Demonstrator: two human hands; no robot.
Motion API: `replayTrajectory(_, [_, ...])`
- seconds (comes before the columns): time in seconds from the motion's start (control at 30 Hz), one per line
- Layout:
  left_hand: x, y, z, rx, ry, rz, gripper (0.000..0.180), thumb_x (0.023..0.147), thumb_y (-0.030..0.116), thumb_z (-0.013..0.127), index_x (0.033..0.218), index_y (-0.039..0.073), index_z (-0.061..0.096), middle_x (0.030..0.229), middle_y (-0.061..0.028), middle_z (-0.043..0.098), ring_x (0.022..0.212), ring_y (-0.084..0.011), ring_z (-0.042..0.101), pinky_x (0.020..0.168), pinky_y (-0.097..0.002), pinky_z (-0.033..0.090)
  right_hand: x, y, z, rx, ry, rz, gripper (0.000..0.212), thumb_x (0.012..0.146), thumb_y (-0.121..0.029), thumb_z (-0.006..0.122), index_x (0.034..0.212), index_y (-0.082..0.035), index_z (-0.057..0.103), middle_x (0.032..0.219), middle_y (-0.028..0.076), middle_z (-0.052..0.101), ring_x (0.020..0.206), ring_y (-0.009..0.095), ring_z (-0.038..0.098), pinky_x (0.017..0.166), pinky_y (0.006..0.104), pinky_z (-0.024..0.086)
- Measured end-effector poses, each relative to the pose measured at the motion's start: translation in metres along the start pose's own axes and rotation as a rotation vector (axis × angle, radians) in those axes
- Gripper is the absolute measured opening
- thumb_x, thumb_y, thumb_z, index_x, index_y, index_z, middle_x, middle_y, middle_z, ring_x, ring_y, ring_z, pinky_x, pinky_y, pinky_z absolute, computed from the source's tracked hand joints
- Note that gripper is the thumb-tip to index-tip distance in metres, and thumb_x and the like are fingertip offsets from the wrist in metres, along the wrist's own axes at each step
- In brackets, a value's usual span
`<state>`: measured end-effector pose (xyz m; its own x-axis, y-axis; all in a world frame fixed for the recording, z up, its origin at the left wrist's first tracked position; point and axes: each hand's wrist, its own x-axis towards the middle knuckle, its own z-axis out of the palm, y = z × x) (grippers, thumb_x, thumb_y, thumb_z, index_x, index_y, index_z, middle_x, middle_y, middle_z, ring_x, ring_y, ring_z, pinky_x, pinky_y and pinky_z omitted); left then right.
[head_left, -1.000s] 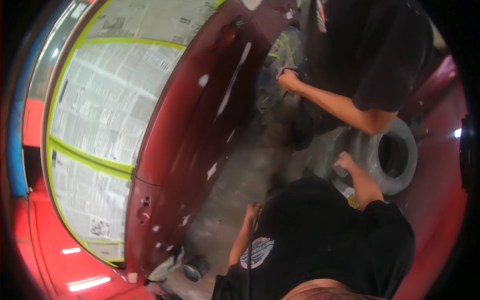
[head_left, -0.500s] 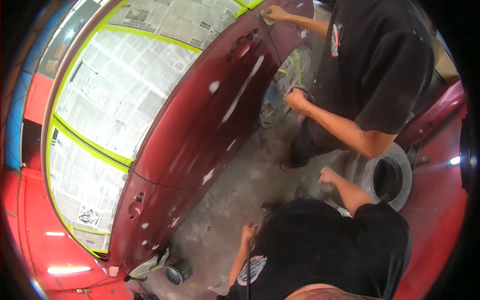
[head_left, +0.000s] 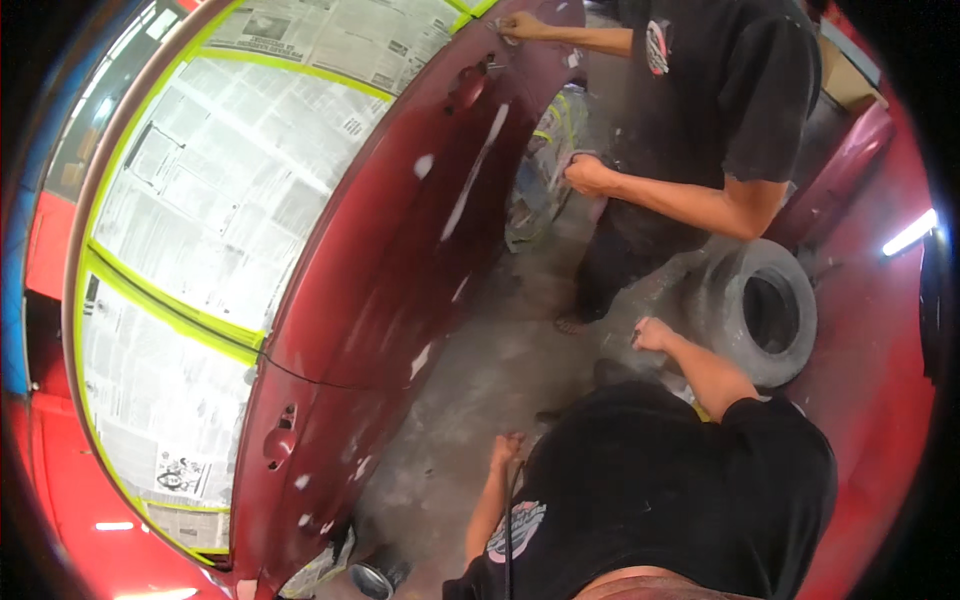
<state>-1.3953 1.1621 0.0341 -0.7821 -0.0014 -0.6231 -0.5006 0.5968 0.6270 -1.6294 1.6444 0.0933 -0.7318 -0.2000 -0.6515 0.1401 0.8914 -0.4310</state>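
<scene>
My right hand (head_left: 653, 334) is closed in front of my body, above the grey floor; anything inside its fingers is hidden. Low on my left side, my left hand (head_left: 508, 448) has its fingers curled in, and what they hold cannot be made out. A thin black cord (head_left: 511, 535) hangs down just beside that hand. Neither hand touches the dark red car body (head_left: 400, 260), which carries several pale filler patches. Farther off, a co-worker's hand (head_left: 517, 28) presses a small pad on the car panel, while the co-worker's other hand (head_left: 588, 175) is closed near the waist.
Newspaper (head_left: 250, 150) edged with yellow-green tape covers the car's windows. A dusty grey tyre stack (head_left: 722, 318) stands to the right. By the car's lower edge is a dark bucket (head_left: 372, 580). The co-worker (head_left: 700, 110) stands ahead, next to the car.
My view has turned slightly, shifting the car and tyres in the picture. Both my hands stay closed, little moved. The co-worker's hand remains at the panel.
</scene>
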Motion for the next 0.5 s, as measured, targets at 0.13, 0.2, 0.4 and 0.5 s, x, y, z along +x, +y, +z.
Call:
replayTrajectory(0.13, [0.053, -0.063, -0.030, 0.308, -0.022, 0.153, 0.034, 0.097, 0.031, 0.058, 0.106, 0.008, 0.080, 0.104, -0.0215, 0.076, 0.095, -0.0384, 0.075, 0.085, -0.0489, 0.057, -0.005, 0.022, 0.015, -0.004, 0.161, -0.017, 0.065, 0.071, -0.036, 0.086, 0.122, 0.003, 0.072, 0.122, 0.025, 0.071, 0.115, 0.038, 0.068, 0.101, 0.0423, 0.053])
replayTrajectory(0.2, [0.047, -0.061, -0.053, 0.265, 0.018, -0.049, 0.035, 0.097, 0.033, 0.058, 0.106, 0.009, 0.081, 0.107, -0.0200, 0.077, 0.098, -0.0384, 0.074, 0.088, -0.0498, 0.056, -0.010, 0.026, 0.017, 0.132, 0.080, 0.087, 0.068, 0.072, -0.040, 0.085, 0.124, 0.002, 0.071, 0.125, 0.026, 0.070, 0.119, 0.038, 0.067, 0.104, 0.0420, 0.052])
replayTrajectory(0.4, [0.130, 0.097, -0.020, 0.311, -0.055, -0.072, 0.034, 0.095, 0.032, 0.061, 0.112, 0.008, 0.078, 0.111, -0.0166, 0.077, 0.105, -0.0363, 0.073, 0.093, -0.0472, 0.055, 0.002, 0.254, 0.043, -0.169, 0.164, 0.112, 0.071, 0.069, -0.043, 0.088, 0.120, 0.003, 0.072, 0.123, 0.027, 0.070, 0.121, 0.038, 0.064, 0.105, 0.0419, 0.050])
replayTrajectory(0.5, [0.135, 0.094, -0.008, 0.090, -0.030, 0.044, 0.030, 0.093, 0.028, 0.064, 0.110, 0.007, 0.077, 0.106, -0.0163, 0.077, 0.101, -0.0361, 0.072, 0.092, -0.0455, 0.055, 0.001, 0.209, 0.033, 0.116, 0.212, 0.182, 0.071, 0.065, -0.041, 0.090, 0.117, 0.004, 0.072, 0.119, 0.027, 0.071, 0.120, 0.039, 0.064, 0.104, 0.0408, 0.050])
